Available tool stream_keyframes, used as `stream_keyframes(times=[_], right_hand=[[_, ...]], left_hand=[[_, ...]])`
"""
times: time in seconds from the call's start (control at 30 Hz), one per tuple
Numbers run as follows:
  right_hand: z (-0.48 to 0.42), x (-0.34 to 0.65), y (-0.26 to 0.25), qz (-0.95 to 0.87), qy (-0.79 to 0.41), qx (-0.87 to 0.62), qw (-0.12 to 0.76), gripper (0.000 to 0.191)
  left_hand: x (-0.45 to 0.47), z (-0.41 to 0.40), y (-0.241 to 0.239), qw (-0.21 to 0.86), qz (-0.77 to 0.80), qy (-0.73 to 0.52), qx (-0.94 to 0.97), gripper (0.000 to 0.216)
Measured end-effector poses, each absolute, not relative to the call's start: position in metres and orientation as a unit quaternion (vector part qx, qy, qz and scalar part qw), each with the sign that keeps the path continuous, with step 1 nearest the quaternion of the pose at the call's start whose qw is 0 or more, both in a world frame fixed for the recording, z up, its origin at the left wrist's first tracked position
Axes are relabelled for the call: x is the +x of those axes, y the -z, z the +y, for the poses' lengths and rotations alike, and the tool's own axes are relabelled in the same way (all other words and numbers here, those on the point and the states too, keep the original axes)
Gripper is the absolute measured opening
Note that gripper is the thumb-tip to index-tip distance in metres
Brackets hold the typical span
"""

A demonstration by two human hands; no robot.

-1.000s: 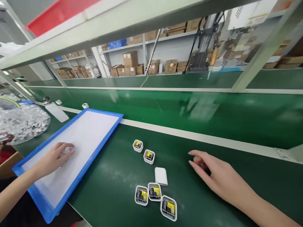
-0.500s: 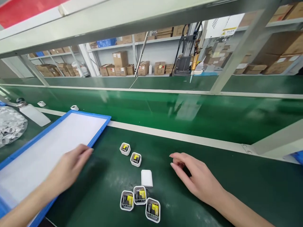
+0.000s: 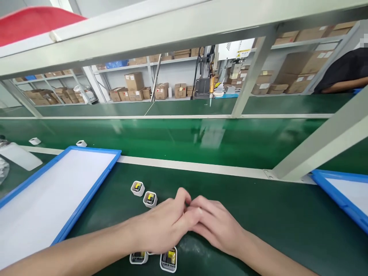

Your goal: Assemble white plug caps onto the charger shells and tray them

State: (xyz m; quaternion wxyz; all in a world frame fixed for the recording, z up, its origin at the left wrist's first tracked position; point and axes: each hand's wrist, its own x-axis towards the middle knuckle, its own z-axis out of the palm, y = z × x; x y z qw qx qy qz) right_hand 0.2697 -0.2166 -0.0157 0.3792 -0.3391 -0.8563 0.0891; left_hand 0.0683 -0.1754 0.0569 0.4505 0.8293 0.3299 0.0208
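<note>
My left hand (image 3: 163, 226) and my right hand (image 3: 218, 226) meet fingertip to fingertip low over the green bench top, fingers curled together. Whatever sits between the fingers is hidden. Two small white square housings with yellow parts inside (image 3: 137, 188) (image 3: 150, 199) lie just left of the hands. More housings (image 3: 168, 260) (image 3: 138, 257) peek out under my left wrist at the bottom edge. The flat white piece seen earlier is covered by my left hand.
A blue-framed white tray (image 3: 60, 184) lies at the left, another blue tray (image 3: 342, 191) at the right edge. Behind runs a green conveyor belt (image 3: 201, 138) with a slanted grey post (image 3: 322, 145). Two white housings (image 3: 81, 143) sit behind the left tray. Shelves of cartons stand beyond.
My left hand left the white tray and swept right to meet my right hand over the housings. The view shifted right, bringing a second blue tray into sight.
</note>
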Motion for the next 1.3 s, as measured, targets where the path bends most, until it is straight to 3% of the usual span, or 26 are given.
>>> stream_keyframes(times=[0.1,0.27,0.43,0.67,0.87,1.07,1.23,1.3], right_hand=[[-0.22,0.263,0.015,-0.876,-0.097,-0.307,0.359,0.033],[-0.218,0.267,0.016,-0.821,-0.193,-0.368,0.392,0.022],[-0.214,0.271,0.023,-0.752,-0.313,-0.39,0.429,0.01],[-0.209,0.276,0.024,-0.752,-0.221,-0.416,0.46,0.009],[-0.199,0.289,0.018,-0.738,-0.189,-0.422,0.491,0.013],[-0.191,0.298,0.017,-0.566,-0.347,-0.495,0.561,0.028],[-0.186,0.303,0.002,-0.533,-0.531,-0.477,0.455,0.042],[-0.188,0.304,-0.002,-0.545,-0.532,-0.496,0.418,0.045]], left_hand=[[0.049,-0.178,-0.063,0.42,0.332,0.017,0.845,0.049],[0.002,-0.151,-0.072,0.292,0.408,-0.037,0.864,0.051],[-0.015,-0.138,-0.045,0.201,0.435,0.047,0.876,0.053],[0.042,-0.147,-0.042,0.092,0.371,0.084,0.92,0.028],[0.075,-0.125,-0.038,0.188,0.239,-0.003,0.953,0.023],[0.088,-0.12,-0.02,0.277,0.231,-0.065,0.93,0.037],[0.091,-0.117,-0.011,0.321,0.228,-0.09,0.915,0.026],[0.091,-0.115,-0.005,0.338,0.219,-0.104,0.909,0.025]])
